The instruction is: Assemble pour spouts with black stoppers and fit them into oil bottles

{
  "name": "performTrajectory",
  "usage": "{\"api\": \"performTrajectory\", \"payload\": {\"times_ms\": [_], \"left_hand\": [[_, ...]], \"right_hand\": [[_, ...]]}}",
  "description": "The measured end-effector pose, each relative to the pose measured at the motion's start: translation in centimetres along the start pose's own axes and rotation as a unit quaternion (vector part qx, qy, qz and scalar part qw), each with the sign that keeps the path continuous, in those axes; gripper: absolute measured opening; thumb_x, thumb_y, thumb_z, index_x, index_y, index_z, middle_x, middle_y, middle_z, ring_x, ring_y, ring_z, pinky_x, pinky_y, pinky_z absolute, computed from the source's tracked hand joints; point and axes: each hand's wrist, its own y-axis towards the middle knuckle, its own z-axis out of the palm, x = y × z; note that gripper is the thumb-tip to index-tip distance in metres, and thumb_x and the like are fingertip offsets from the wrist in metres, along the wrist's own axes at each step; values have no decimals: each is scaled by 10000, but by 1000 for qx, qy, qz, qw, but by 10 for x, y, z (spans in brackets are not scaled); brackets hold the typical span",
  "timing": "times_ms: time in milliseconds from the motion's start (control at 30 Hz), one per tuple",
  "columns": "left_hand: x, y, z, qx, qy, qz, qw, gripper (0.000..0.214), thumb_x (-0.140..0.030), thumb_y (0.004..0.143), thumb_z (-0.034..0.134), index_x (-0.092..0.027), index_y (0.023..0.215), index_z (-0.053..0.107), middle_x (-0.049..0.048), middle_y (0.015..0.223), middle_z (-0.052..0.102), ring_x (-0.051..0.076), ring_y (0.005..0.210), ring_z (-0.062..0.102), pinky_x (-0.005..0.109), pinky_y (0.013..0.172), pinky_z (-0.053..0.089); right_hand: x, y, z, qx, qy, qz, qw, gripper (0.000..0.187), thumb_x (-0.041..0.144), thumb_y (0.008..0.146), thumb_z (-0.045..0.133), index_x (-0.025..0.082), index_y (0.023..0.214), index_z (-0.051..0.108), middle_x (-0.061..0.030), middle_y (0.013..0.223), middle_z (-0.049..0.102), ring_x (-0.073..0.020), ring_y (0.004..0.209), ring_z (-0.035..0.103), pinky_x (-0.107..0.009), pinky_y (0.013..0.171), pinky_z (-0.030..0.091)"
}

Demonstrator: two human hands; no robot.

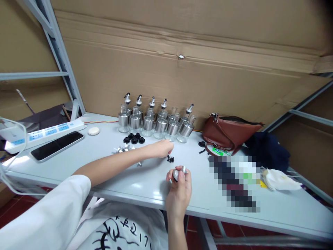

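Note:
My right hand is curled around a silver pourer top, its thumb pressed against the metal. My left hand reaches across the table with its fingers closed together and pointing down. Just in front of those fingertips lie several tiny black pieces; whether the hand pinches one is hidden. Black stoppers sit in a cluster to the left, and silver spout parts lie partly behind my left forearm. Two rows of glass bottles with metal sleeves stand behind, some topped with pourers.
At left are a power strip, a phone and a round white case. A brown bag, dark cloth and white cloth occupy the right. A cardboard wall closes off the back.

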Motion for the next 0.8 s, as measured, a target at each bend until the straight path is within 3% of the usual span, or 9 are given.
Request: {"api": "performTrajectory", "payload": {"times_ms": [233, 533, 800], "left_hand": [[4, 3, 3, -15, 1, 18, 1000, 309, -1, 733, 510, -140, 964, 662, 74, 868, 689, 186, 826, 625, 245, 693, 450], [12, 12, 15, -31, -11, 38, 999, 229, -40, 755, 506, -125, 858, 692, 95, 861, 683, 203, 800, 626, 259, 677, 439], [8, 9, 7, -8, 2, 29, 1000, 262, -3, 736, 490, -99, 883, 685, 99, 856, 675, 196, 796, 618, 258, 691, 448]], "right_hand": [[1, 0, 0, 3, 2, 3, 1000, 297, 478, 824, 528, 186, 863, 490, 59, 609, 458, -89, 539, 431, -246, 581, 336], [0, 0, -1, 5, 9, 7, 1000, 294, 477, 819, 542, 191, 863, 489, 58, 613, 461, -88, 546, 423, -241, 579, 329], [-1, 0, 0, 5, 0, 2, 1000, 286, 470, 833, 518, 187, 860, 486, 57, 603, 452, -91, 535, 427, -244, 567, 334]]}}
